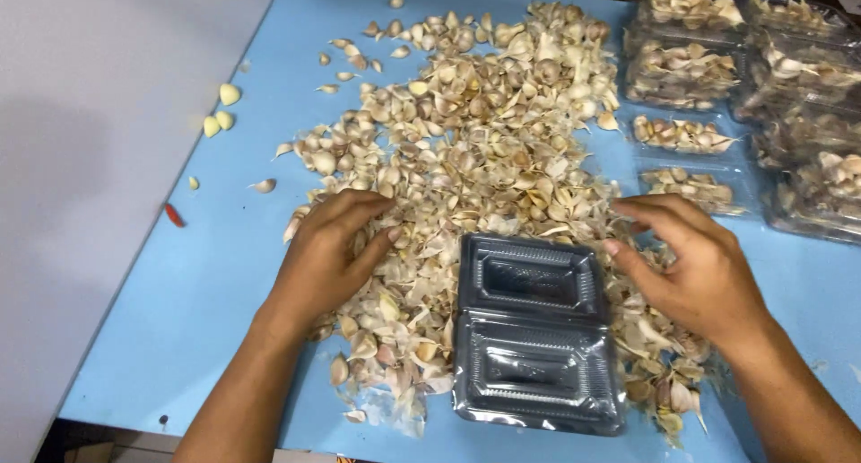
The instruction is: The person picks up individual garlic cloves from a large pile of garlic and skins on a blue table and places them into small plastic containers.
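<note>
- The left hand (pixel 325 252) lies palm-down on the heap of garlic cloves (pixel 466 149), fingers (pixel 359 210) spread and slightly curled over loose cloves; nothing is pinched that I can see.
- The right hand (pixel 695 261) hovers at the heap's right edge, fingers (pixel 650 210) half-open and reaching left; no hold shows.
- Between them an open clear clamshell tray (pixel 534 333) lies on the heap's near edge, both halves empty (so filling it looks not yet begun).
- Farther right, filled clamshell packs (pixel 744 86) stand stacked; by my judgement several are done, yet most cloves remain loose.
- A few peeled cloves (pixel 220 113) lie apart on the light-blue tabletop (pixel 179 319), beside a pale wall (pixel 99 158).
</note>
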